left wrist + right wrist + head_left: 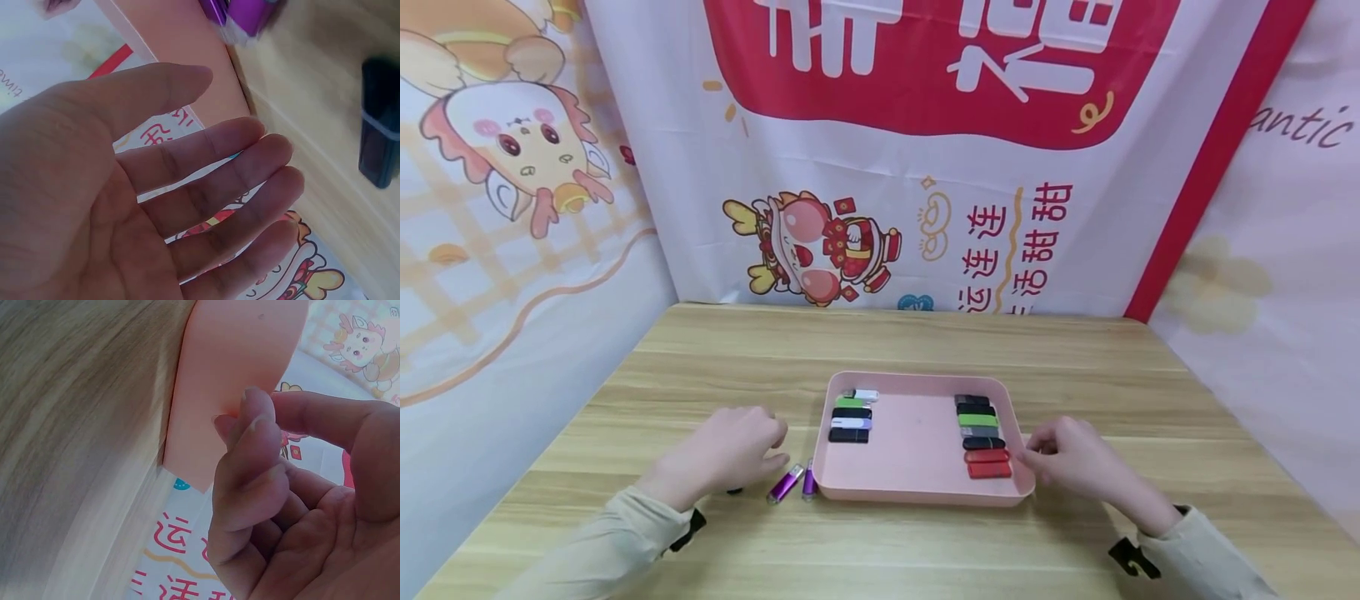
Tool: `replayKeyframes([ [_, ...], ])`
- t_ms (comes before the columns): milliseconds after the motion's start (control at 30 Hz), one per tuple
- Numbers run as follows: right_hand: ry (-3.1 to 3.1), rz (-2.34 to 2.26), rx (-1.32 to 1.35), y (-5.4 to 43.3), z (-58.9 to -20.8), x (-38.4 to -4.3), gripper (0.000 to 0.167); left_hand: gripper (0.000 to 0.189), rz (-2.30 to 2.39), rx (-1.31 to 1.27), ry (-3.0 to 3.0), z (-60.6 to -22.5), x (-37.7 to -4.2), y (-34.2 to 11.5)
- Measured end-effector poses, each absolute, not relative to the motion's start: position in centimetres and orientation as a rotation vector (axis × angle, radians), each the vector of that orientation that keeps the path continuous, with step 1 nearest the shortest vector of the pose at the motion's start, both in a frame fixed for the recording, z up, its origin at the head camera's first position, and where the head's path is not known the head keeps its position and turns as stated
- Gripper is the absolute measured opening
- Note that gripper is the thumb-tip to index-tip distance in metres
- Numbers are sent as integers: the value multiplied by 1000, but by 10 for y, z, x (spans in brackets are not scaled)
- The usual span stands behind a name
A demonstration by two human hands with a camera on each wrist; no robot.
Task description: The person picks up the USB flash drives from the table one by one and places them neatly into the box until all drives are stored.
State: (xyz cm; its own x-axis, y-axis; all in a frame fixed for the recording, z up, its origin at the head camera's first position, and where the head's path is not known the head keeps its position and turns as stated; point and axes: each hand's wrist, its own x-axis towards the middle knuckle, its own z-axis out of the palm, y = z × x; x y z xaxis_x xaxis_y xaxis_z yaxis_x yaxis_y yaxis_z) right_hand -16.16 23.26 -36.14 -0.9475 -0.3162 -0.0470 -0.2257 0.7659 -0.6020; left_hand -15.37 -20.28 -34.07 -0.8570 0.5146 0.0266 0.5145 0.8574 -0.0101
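Observation:
A pink tray stands on the table with USB flash drives along two of its sides. The left column includes a green drive and a black drive; the right column ends in red drives. My left hand hovers left of the tray, fingers loosely bent and holding nothing. Beside it lie two purple flash drives, and a black flash drive shows past its fingertips in the left wrist view. At the tray's right rim, my right hand pinches the edge, its thumb tip partly hidden.
The wooden table extends around the tray. A printed cloth hangs behind it, and further printed cloths hang on the left and right sides.

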Motion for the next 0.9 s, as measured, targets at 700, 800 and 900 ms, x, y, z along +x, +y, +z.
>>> replayKeyframes([
  [700,2820,-957,-361,232,-362,-160,10,30,-118,-743,-3056,-355,-143,-197],
  [800,2826,-951,-364,232,-362,-160,11,33,-128,-748,-3048,-355,-143,-196],
  [900,2825,-947,-354,232,-361,-160,11,34,-134,-755,-3042,-355,-142,-196],
])
